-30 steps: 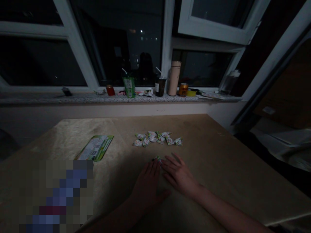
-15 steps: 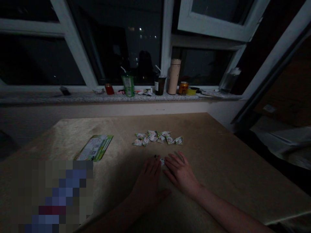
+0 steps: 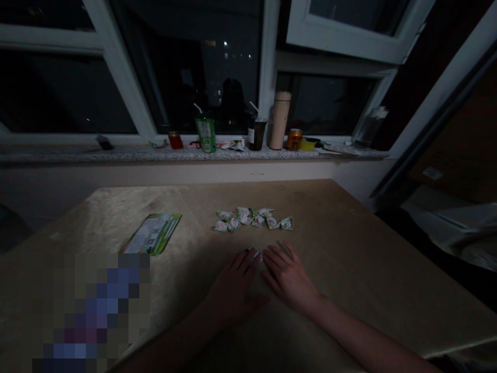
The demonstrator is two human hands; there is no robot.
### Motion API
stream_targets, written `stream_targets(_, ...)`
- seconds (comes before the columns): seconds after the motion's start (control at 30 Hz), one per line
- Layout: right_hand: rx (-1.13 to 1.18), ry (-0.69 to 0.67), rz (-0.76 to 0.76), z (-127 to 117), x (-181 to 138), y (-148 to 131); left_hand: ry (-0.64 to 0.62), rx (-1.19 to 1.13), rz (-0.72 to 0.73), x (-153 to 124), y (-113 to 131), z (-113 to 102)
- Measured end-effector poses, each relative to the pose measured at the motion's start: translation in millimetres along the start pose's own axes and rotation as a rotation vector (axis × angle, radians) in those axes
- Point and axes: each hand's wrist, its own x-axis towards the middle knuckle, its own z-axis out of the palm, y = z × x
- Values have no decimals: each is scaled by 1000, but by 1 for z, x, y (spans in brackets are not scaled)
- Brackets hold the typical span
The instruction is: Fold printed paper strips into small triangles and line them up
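Observation:
Palm down on the table, my left hand has its fingers stretched out and its thumb apart. Its fingertips rest on a small candy in a white-and-green wrapper and partly cover it. My right hand lies just to the right, fingers extended and spread, its fingertips beside or touching that wrapper's right side; I cannot tell which. Several similar wrapped candies lie in a loose cluster beyond both hands. Left of them sits a flat green-and-white package.
A stone windowsill behind the table carries a green cup with a straw, a dark cup, a pink flask, an orange can and a red jar. A pixelated patch hides the lower left.
My left hand's fingers have shifted slightly up and right, over more of the wrapped candy's left end. My right hand stays nearly still. The view has shifted slightly.

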Motion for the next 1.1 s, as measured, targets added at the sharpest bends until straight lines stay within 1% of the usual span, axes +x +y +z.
stream_targets(0.2,-27,21,-12,1,0,1,30,-1,18,-1,0,5)
stream_targets(0.4,-26,-12,1,1,0,1,-5,-13,2,-1,2,4)
stream_targets(0.57,-44,-25,-9,-2,2,0,28,-25,11,-2,-1,8)
stream_targets(0.67,-55,-38,-51,-3,4,0,15,2,16,-1,0,6)
stream_targets(0.83,-64,-53,-103,-5,7,0,-13,61,27,3,4,-5)
stream_targets(1.1,12,-49,-75,-5,7,3,12,95,33,1,3,-3)
